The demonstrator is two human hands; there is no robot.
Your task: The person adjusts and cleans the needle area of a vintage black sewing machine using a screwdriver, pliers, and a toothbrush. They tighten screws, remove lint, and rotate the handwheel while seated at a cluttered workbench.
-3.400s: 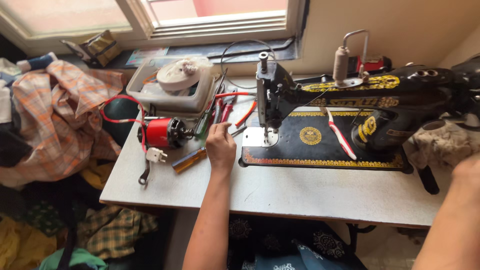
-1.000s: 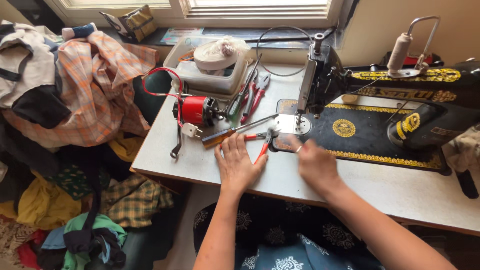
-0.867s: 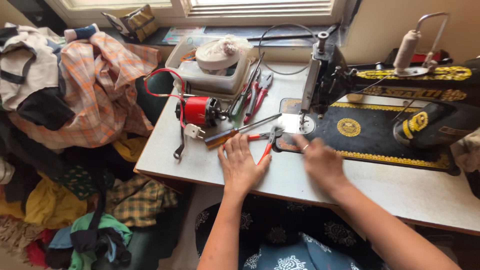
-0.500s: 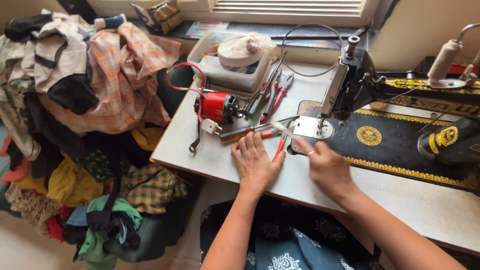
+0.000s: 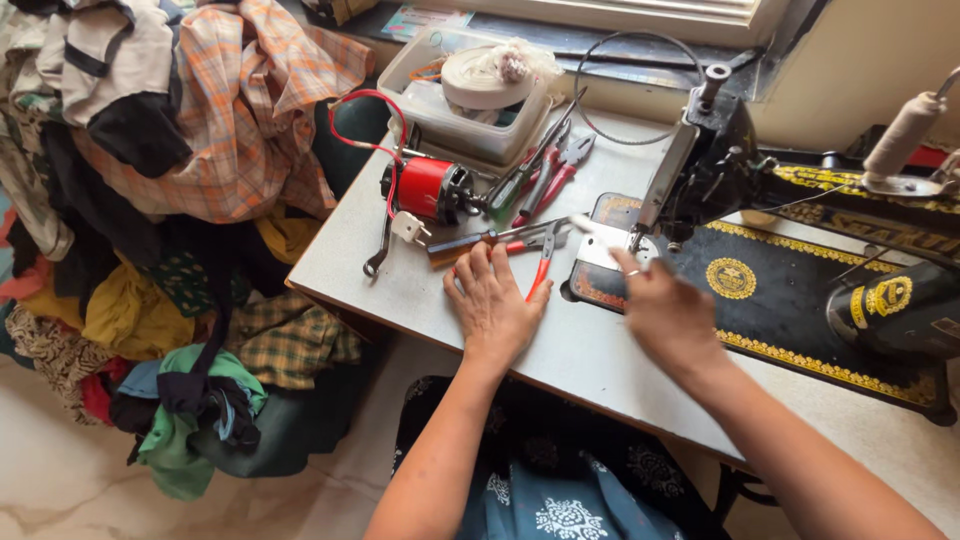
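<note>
**Pliers under a flat hand beside the sewing machine**

Pliers [image 5: 540, 262] with red handles lie on the grey table [image 5: 420, 290], just right of the left hand [image 5: 495, 305], whose fingers are spread flat on the tabletop with the palm down, gripping nothing. The fingertips reach toward a screwdriver [image 5: 480, 240] lying crosswise just beyond them. The right hand [image 5: 665, 315] rests at the near left corner of the black sewing machine [image 5: 800, 230], its fingers by the metal needle plate [image 5: 605, 250]; it is blurred, so I cannot tell whether it pinches anything. Farther left sits a small red motor [image 5: 428, 188] with a red wire, and beyond it a plastic tray [image 5: 430, 100] holding a roll of tape. A heap of clothes [image 5: 180, 150] fills the left side.
</note>
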